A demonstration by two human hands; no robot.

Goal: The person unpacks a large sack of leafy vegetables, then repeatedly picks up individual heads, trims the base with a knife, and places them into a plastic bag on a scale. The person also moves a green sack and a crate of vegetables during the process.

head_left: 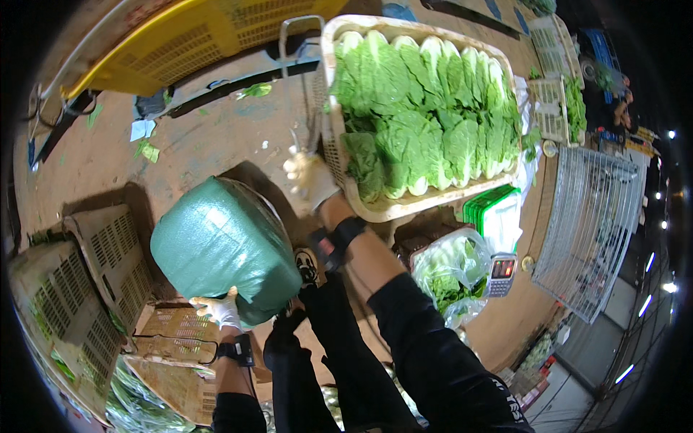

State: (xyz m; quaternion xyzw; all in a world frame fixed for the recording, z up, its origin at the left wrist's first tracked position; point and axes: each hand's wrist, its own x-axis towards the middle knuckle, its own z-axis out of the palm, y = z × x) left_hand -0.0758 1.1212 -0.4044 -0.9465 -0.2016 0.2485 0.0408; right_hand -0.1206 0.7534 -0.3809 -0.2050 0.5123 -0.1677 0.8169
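My left hand (217, 308), in a pale work glove, rests with thumb and fingers apart against the lower edge of a bulging green woven-plastic sack (216, 243). The sack stands on the floor in front of my feet. Near the left side of a cream plastic crate (422, 208), my gloved right hand (311, 176) is motion-blurred, so its grip is unclear. Just above that hand is a thin metal rod (283, 59) with a looped top, beside the crate. Leafy green heads with white stems (411, 119) fill the crate in two rows.
Slatted crates (116, 246) stand at the left, near bagged greens (135, 400). A yellow crate (184, 54) lies at the upper left. To the right are a clear bag of greens (455, 276), a digital scale display (502, 273) and a wire cage (584, 227). A person (623, 111) is farther off.
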